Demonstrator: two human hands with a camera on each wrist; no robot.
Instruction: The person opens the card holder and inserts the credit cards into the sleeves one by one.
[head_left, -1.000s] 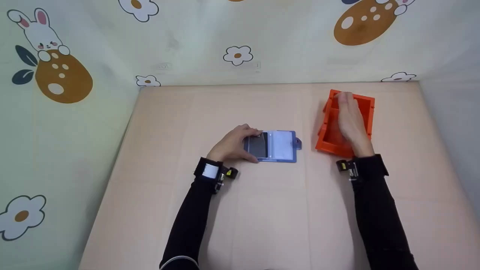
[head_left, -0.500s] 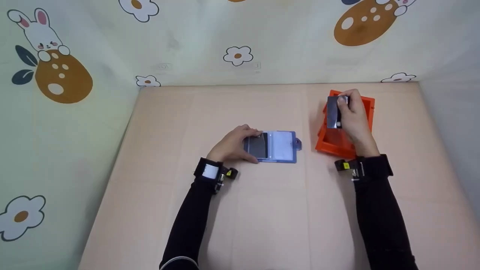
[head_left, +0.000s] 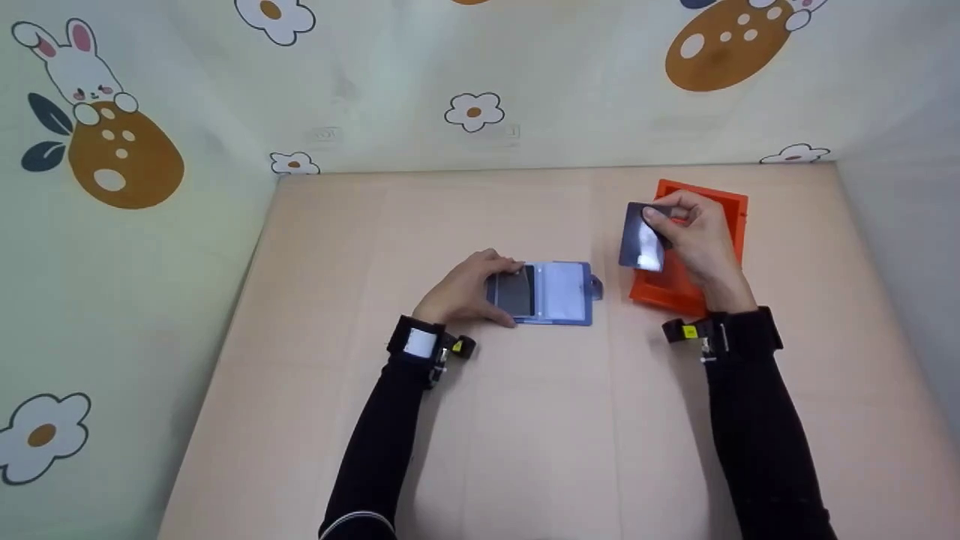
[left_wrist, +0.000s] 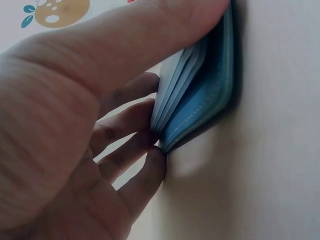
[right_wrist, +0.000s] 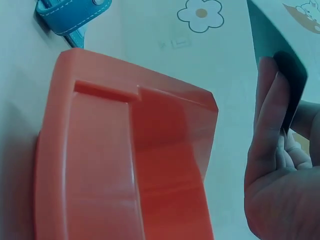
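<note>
A blue card holder [head_left: 566,292] lies spread on the table with clear sleeves and a dark card in its left side. My left hand [head_left: 469,289] grips its left edge, the thumb at the near side and the fingers at the far side. In the left wrist view, several sleeves [left_wrist: 175,90] fan up beside the thumb. Between thumb and fingers, my right hand [head_left: 705,244] pinches a dark, shiny card [head_left: 643,244] above the left rim of an orange bin [head_left: 670,296]. The right wrist view shows this card [right_wrist: 275,35] edge-on, apart from the bin.
The bin stands on the right part of the table [head_left: 540,420], to the right of the card holder. The holder's snap strap [right_wrist: 75,15] points toward the bin. A patterned cloth wall [head_left: 375,97] rises behind the table, with more cloth at both sides.
My right hand has come up out of the orange bin with the dark card, then shifted it left and tilted it over the rim. The left hand and the card holder stay put.
</note>
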